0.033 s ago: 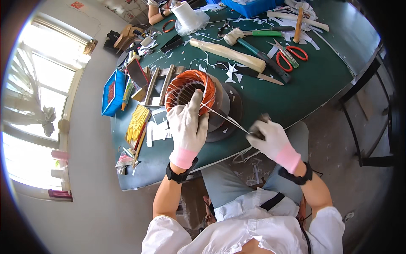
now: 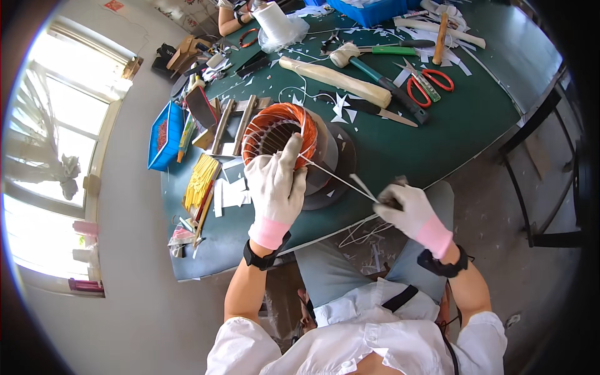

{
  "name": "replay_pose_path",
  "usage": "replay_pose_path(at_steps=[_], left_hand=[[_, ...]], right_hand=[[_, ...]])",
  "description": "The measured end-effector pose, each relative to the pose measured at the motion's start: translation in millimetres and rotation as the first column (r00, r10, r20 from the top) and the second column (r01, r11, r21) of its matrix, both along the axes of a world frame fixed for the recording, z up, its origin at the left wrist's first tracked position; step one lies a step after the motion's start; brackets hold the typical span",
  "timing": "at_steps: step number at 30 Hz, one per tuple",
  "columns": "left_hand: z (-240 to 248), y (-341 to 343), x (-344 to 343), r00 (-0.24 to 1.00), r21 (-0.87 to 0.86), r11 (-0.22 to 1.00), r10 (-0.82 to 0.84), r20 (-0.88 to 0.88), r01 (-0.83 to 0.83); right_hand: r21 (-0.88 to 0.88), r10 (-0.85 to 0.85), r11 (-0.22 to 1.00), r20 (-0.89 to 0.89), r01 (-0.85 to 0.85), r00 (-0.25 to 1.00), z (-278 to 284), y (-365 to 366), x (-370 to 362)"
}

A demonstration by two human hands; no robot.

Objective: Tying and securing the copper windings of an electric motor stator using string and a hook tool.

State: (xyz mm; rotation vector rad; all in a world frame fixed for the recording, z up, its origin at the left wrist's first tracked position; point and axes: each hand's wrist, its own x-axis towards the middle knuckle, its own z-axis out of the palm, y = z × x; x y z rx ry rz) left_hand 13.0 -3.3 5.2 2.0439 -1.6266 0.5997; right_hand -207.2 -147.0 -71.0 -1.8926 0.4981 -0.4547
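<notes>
A motor stator (image 2: pixel 325 150) with orange copper windings (image 2: pixel 290 115) lies tilted on a dark round base (image 2: pixel 344 169), its bore facing left. My left hand (image 2: pixel 275 184), in a white glove with a pink cuff, grips the near side of the winding; its index finger lies over the rim by the bore. From the winding a white cord (image 2: pixel 340 179) runs taut to my right hand (image 2: pixel 406 206), gloved alike and closed on it. Beside that hand a short white end (image 2: pixel 359 185) sticks up. Something dark shows at its fingertips; I cannot make out what.
Red-handled scissors (image 2: pixel 422 87), a mallet (image 2: pixel 375 72) and a wooden bar (image 2: pixel 337 81) lie beyond the stator. Yellow strips (image 2: pixel 200 181) and a blue tray (image 2: pixel 167 134) are at left. Another person's arm (image 2: pixel 231 22) shows at the far edge.
My right hand has moved slightly right and down, drawing the cord with it. The paired strands have parted, and a short end now stands up near the hand. My left hand stays at the winding.
</notes>
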Motion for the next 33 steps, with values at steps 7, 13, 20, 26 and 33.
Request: replay_pose_path(at_steps=[7,13,20,26,33], left_hand=[[7.0,4.0,-5.1,0.998,-0.021,0.998,-0.053,0.035,0.054],[6.4,14.7,5.2,0.994,-0.010,0.994,-0.107,0.017,0.108],[-13.0,10.3,14.1,0.996,-0.063,0.995,-0.071,0.048,0.074],[3.8,-4.5,-9.8,0.982,-0.006,1.000,0.001,0.189,0.000],[11.7,8.3,0.1,0.992,0.043,0.997,-0.061,0.109,0.057]], right_hand=[[0.878,-0.608,0.418,0.078,0.235,0.790,-123.8,-98.9,-258.9],[0.428,-0.819,0.342,-0.301,0.837,0.489,-277.4,-56.1,-694.6],[0.182,-0.895,0.294,-0.291,0.938,0.337,-268.2,-132.3,-708.2],[-0.563,-0.367,0.765,0.018,0.313,0.930,-18.8,-63.9,-84.2],[-0.338,0.022,0.932,0.405,0.127,0.914,52.8,28.7,89.3]])
